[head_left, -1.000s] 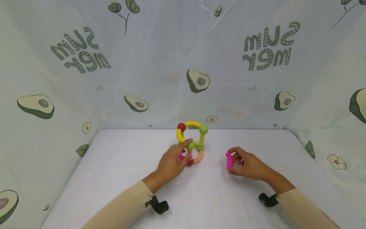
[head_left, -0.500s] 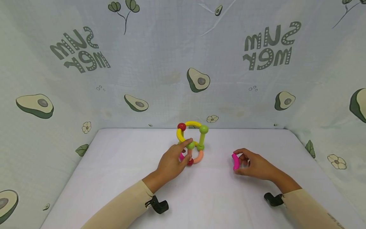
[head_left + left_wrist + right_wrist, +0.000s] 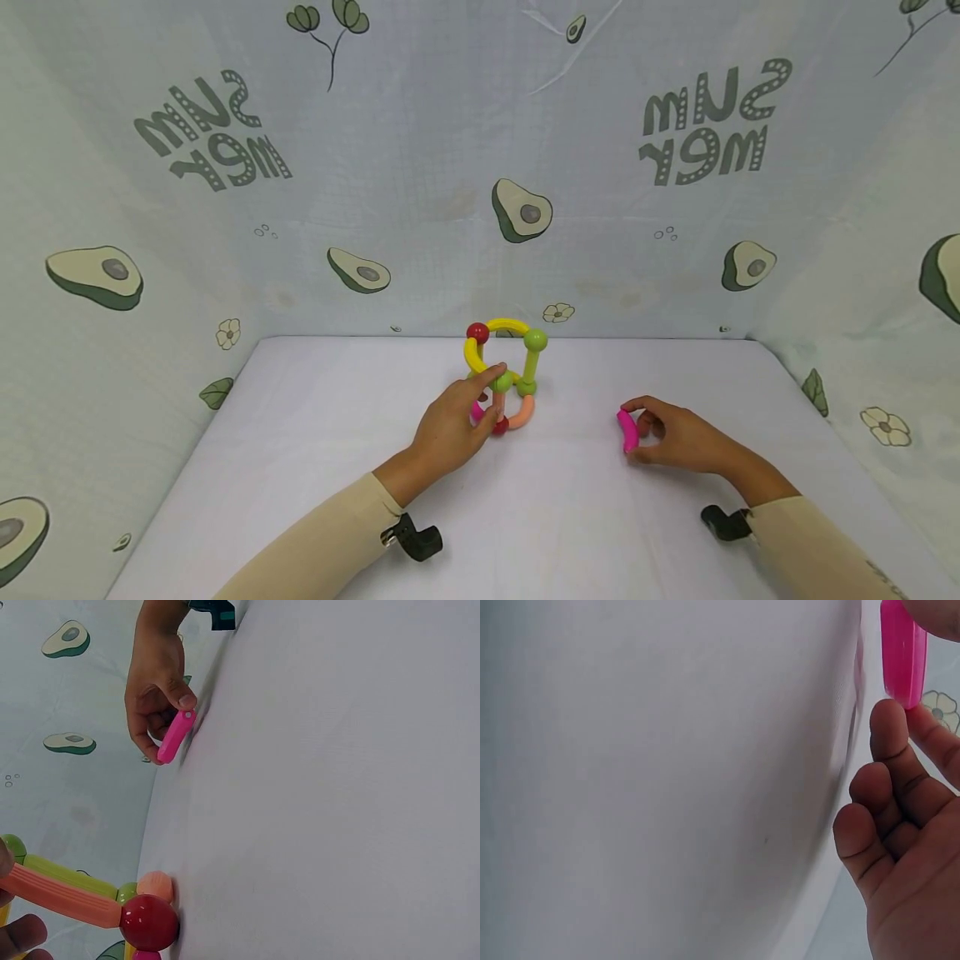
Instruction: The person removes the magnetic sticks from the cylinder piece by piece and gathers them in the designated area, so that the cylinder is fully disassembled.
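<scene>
A toy frame of coloured rods and balls (image 3: 530, 364) stands upright near the middle of the table. My left hand (image 3: 448, 421) holds its near side, forefinger on a green ball (image 3: 501, 382) and thumb by the peach rod (image 3: 64, 896). At the foot of that rod sits a red ball (image 3: 150, 922). Off to the right, apart from the frame, my right hand (image 3: 678, 435) pinches a curved pink rod (image 3: 627, 431) by its two ends, between thumb and forefinger. In the right wrist view the other fingers (image 3: 855, 829) curl beside the pink rod without touching it.
A white table (image 3: 330, 383) lies under both hands, with a printed cloth wall (image 3: 420, 167) rising behind and at the sides. Each sleeve carries a black wrist camera, one at the left wrist (image 3: 420, 540) and one at the right wrist (image 3: 726, 523).
My right hand has moved a little to the right with the pink rod, away from the frame, and the rod has tilted slightly. The left hand and frame have stayed in place.
</scene>
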A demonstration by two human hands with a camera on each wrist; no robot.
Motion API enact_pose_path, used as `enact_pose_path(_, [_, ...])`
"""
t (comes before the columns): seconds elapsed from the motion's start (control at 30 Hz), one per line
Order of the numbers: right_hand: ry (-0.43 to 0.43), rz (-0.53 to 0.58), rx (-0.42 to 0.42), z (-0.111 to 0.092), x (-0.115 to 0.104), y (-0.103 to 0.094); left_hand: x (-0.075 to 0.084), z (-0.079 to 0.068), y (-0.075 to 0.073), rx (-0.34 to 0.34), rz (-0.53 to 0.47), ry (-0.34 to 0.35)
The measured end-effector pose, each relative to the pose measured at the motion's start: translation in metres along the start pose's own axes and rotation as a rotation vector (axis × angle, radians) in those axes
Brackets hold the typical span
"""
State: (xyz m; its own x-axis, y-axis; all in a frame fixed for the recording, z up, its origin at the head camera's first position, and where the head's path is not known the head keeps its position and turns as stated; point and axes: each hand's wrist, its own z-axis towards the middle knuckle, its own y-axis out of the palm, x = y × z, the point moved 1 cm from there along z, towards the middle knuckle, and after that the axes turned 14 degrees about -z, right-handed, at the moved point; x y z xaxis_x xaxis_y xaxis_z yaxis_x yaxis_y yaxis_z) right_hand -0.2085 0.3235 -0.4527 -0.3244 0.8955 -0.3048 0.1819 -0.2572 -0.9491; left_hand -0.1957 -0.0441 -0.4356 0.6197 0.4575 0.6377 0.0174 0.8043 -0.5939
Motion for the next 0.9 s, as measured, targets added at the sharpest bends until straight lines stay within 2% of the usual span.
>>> enact_pose_path(0.57, [-0.002,0.002,-0.043,0.001,0.008,0.001,0.0,0.0,0.002,-0.005,-0.011,0.003])
enact_pose_path(0.73, [-0.007,-0.031,0.025,0.004,0.002,-0.003,-0.001,-0.001,0.001,0.007,-0.063,0.0])
enact_pose_path(0.9, [-0.022,-0.035,0.17,0.007,-0.017,-0.008,-0.005,-0.002,0.0,0.049,-0.22,-0.05])
